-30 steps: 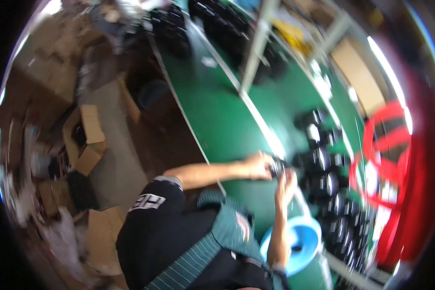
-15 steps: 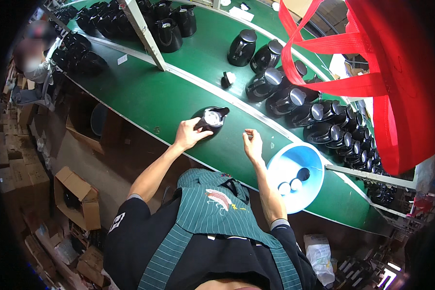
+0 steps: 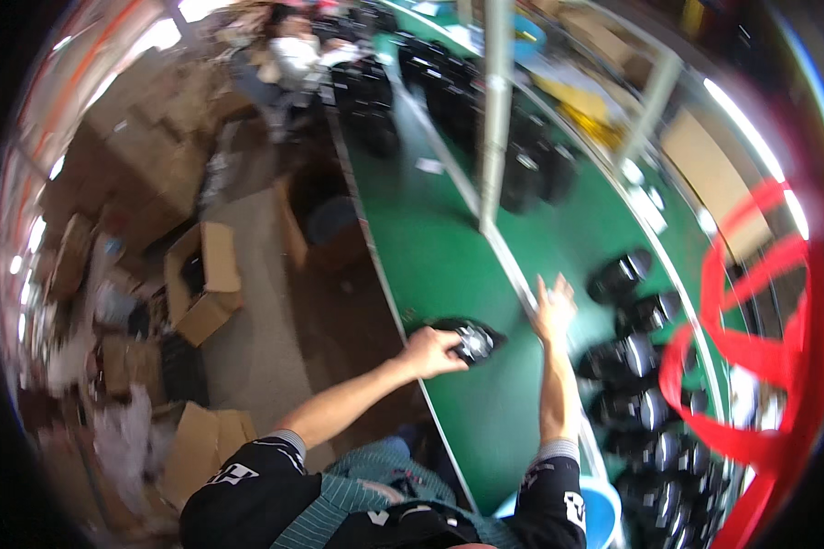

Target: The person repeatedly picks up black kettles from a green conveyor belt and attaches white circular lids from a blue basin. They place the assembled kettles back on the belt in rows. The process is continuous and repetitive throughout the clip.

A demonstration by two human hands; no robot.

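Observation:
My left hand (image 3: 435, 354) grips the near side of a black jug (image 3: 471, 340) standing by the green bench's near edge. The jug's top is shiny and silvery-white, and its dark spout points away to the right. Beyond it, my right hand (image 3: 554, 311) reaches out over the metal rail with its fingers apart. A small whitish patch shows between those fingers; blur hides what it is.
Several black jugs with shiny lids (image 3: 618, 357) stand on the bench's far right. A red strapped bag (image 3: 778, 366) hangs there. A post (image 3: 494, 119) rises from the rail. A light-blue tub (image 3: 602, 512) sits by my right arm. Cardboard boxes (image 3: 215, 274) lie leftward; a person (image 3: 293, 55) is far off.
The view has swung left. My right hand has stretched forward from beside the tub to across the rail, where a small black-and-white part lay. My left hand keeps hold of the jug.

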